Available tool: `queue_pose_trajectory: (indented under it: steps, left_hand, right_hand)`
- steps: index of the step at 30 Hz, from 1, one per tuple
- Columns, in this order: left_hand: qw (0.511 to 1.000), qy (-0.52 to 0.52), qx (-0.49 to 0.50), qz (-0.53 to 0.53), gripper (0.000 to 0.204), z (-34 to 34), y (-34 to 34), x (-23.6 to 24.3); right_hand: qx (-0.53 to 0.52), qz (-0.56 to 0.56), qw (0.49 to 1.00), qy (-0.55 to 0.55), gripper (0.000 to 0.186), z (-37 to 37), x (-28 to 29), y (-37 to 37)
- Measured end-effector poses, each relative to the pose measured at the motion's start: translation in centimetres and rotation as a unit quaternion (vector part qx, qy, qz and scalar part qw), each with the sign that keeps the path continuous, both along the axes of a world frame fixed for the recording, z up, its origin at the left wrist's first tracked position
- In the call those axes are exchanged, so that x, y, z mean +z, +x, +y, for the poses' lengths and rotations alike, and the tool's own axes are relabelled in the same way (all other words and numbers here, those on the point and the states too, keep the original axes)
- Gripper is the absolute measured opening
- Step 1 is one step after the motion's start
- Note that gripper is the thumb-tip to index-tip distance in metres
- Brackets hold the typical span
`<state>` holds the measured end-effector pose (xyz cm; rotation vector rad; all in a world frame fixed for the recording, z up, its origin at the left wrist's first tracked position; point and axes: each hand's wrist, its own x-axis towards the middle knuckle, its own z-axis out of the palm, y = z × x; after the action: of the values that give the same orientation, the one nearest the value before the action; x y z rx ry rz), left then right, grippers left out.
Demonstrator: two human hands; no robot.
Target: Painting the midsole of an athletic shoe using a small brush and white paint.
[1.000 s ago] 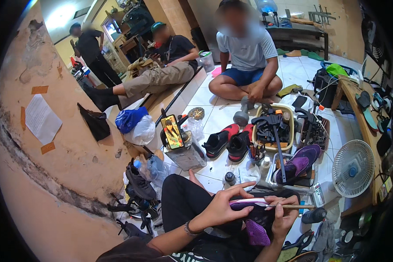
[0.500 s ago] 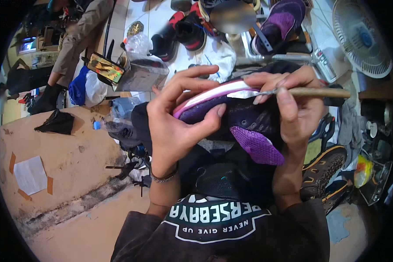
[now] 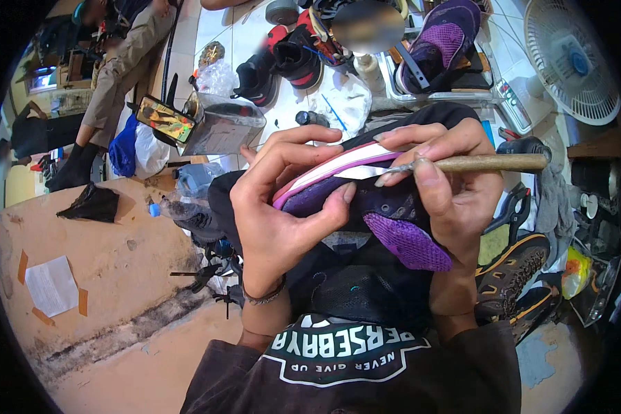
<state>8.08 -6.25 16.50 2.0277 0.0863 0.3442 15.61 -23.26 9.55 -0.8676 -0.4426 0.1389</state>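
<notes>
A dark purple shoe with a bright purple mesh part lies tilted over my lap, its white and pink sole edge facing up. My left hand is wrapped around one end of it, with the thumb on the dark upper and the fingers behind the sole. In my right hand is a palette knife with a wooden handle and a small metal blade. The blade lies along the seam between sole and upper, its tip close to my left thumb. Fingers of my right hand also rest on the sole edge.
Beyond my lap stand black and red shoes and another purple shoe. A white fan is at the far right. A brown shoe lies by my right arm. On the left are a phone and a person's legs.
The palette knife's blade has slid left along the shoe's seam, toward my left thumb. My right hand has shifted slightly left with it; the left hand keeps its hold.
</notes>
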Motion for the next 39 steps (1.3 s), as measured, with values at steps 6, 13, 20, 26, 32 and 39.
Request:
queue_pose_trajectory:
  steps: [6,13,20,26,32,39]
  left_hand:
    - [1.000,0.015,0.014,-0.006,0.033,-0.2,0.2,0.2]
    - [0.999,0.033,0.009,-0.005,0.031,-0.3,0.2,0.2]
    - [1.000,0.022,0.018,-0.002,0.030,-0.5,-0.1,0.3]
    - [1.000,0.020,0.022,0.008,0.030,-0.5,-0.2,0.1]
    - [0.999,0.036,0.016,0.001,0.030,-0.4,-0.1,0.1]
    - [0.999,0.032,0.029,0.014,0.031,-0.2,-0.1,0.5]
  right_hand:
    - [-0.023,-0.016,1.000,0.004,0.012,0.5,-0.3,0.4]
    - [-0.022,0.018,0.997,0.067,0.012,0.2,-0.7,0.6]
    - [-0.012,-0.004,1.000,0.025,0.012,0.2,-0.6,0.6]
    - [0.015,0.005,1.000,0.027,0.011,-0.1,-0.5,0.6]
    - [0.024,0.006,1.000,0.012,0.011,-0.1,-0.4,0.7]
    - [0.031,0.028,0.999,0.031,0.011,0.0,0.2,0.3]
